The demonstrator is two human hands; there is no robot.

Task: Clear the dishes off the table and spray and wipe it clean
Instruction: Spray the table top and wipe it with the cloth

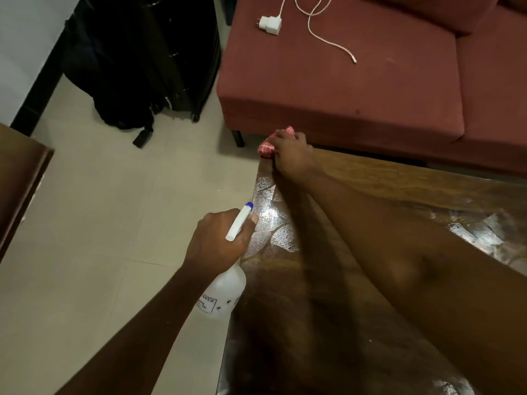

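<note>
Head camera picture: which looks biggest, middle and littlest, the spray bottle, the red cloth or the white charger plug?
1. spray bottle, though it is nearest the camera
2. red cloth, partly hidden under the right hand
3. white charger plug

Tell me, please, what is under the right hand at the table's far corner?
A red checked cloth lies bunched under the right hand on the table corner. Its middle is covered.

Two bare forearms, no sleeves, hands (219, 240) without rings or gloves.

Cloth (268, 146) mostly under right hand (291, 155); spray bottle (225, 292) neck behind left hand (219, 240).
</note>
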